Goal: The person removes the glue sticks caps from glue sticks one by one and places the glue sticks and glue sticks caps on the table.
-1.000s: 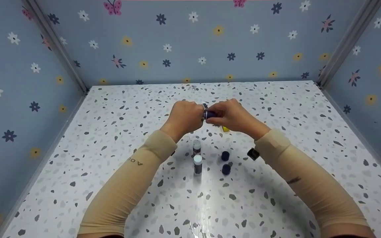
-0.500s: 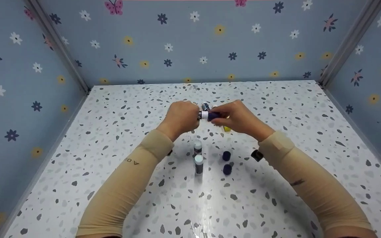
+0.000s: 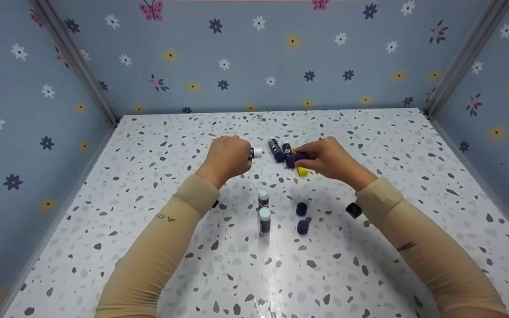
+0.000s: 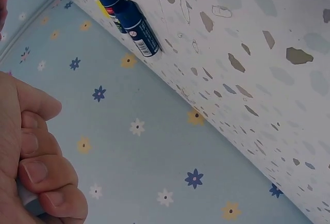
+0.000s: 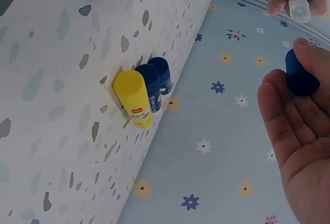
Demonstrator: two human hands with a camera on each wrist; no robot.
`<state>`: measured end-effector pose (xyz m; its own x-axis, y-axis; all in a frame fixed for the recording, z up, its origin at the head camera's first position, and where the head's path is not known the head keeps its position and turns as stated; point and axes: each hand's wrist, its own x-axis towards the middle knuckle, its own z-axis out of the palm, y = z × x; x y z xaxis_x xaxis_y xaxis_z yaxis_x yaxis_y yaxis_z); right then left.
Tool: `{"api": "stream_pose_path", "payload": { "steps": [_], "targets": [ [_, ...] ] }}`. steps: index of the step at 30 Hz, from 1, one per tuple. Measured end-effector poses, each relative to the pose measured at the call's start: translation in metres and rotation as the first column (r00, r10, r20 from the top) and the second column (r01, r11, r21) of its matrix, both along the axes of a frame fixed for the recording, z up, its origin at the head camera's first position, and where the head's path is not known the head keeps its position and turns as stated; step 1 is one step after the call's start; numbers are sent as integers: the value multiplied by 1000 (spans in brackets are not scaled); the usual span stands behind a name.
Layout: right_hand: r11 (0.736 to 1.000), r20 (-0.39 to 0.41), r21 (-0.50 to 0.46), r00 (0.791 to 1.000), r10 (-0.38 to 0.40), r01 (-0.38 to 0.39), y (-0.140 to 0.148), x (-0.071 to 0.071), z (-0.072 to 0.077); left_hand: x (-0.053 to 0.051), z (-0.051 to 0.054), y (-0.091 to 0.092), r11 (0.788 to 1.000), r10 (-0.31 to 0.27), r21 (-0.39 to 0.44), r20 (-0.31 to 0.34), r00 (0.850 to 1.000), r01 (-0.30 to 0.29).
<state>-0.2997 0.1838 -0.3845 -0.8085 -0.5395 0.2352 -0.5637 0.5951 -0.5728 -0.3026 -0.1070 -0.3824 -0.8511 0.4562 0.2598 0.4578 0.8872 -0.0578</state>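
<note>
My left hand grips an uncapped glue stick, its white end pointing right. In the right wrist view that end of the glue stick shows beyond the fingers. A dark blue cap is pinched between the thumb and fingers of my right hand, apart from the stick. Below the hands, two uncapped glue sticks stand upright, one farther and one nearer. To their right are two loose dark blue caps, a far cap and a near cap.
Two capped blue glue sticks lie side by side behind the hands, a left one and a right one. Beside them lies a yellow glue stick, partly behind my right hand in the head view. Flowered panels border the speckled table.
The cap has come off the glue stick. My left hand has moved left with the stick, and my right hand has moved right with the cap, uncovering the lying glue sticks.
</note>
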Motion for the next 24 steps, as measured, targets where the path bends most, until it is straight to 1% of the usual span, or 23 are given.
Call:
{"api": "stream_pose_path", "payload": {
  "steps": [3,8,10,13,15,17,20,23,24],
  "targets": [
    [1000,12,7,1000,-8,8,0,1,-2,0,-2,0,1000,15,-2,-2,1000,-15],
    [1000,15,2,1000,17,-17,0,2,-5,-1,-10,-3,1000,-4,27,29,1000,3],
    [1000,13,0,999,31,-31,0,2,-6,-2,-13,-3,999,-6,52,65,998,2],
    [999,10,17,999,42,-42,1,3,-6,-4,-16,-4,992,-2,124,141,990,-15],
    [998,12,43,999,52,-52,2,4,-6,-5,-18,-5,981,-3,189,201,980,-36],
    [995,18,82,998,58,-59,4,5,-6,-6,-20,-5,964,-13,259,248,969,-53],
    [989,36,132,998,61,-65,5,5,-8,-8,-25,-5,937,-33,340,294,955,-72],
    [988,59,146,997,46,-54,5,6,-9,-9,-28,-5,913,-57,398,336,940,-86],
    [988,60,144,997,43,-51,5,6,-10,-9,-30,-6,903,-71,420,352,933,-90]
  ]
}}
